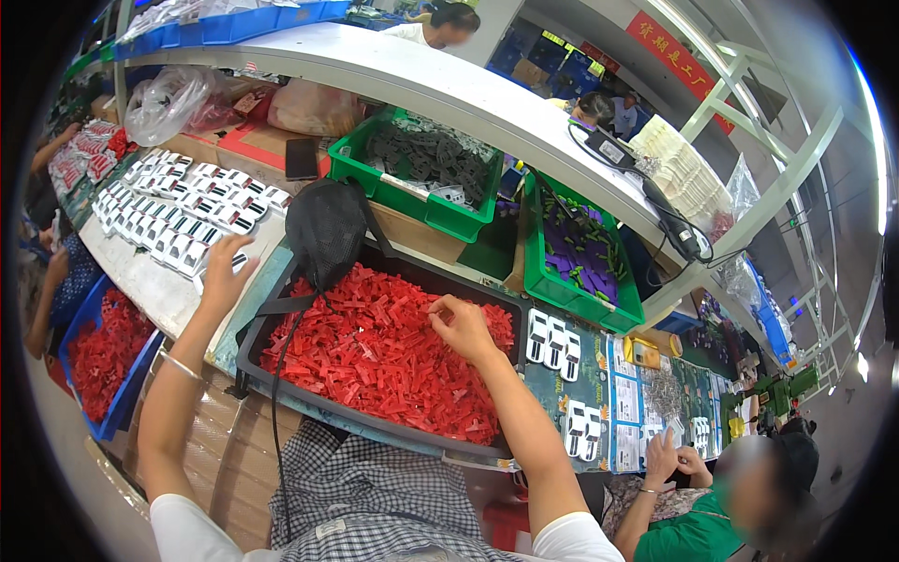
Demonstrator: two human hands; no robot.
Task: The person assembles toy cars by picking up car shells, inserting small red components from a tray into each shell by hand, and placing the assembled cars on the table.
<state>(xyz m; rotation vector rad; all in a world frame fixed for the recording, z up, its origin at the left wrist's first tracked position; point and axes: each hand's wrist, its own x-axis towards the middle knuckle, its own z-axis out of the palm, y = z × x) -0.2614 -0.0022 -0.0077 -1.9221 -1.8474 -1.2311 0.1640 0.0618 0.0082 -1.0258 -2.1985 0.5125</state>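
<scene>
My left hand (225,274) is over the left side of the table, its fingers apart and nothing visible in them. Just beside it lie rows of small white plastic housings (171,245) with dark slots. A black tray (375,417) in front of me is heaped with small red plastic pieces (375,342). Over the right part of that heap is my right hand (461,328), fingers bent and thumb and fingertips drawn together. Whatever may be between those fingertips is too small to make out.
A black mesh bag (325,229) overlaps the tray's back left. Behind stand green bins with dark grey parts (426,155) and purple parts (585,253). More white housings (554,345) lie right of the tray. A co-worker in green (693,525) sits at right; a blue bin (105,426) is at left.
</scene>
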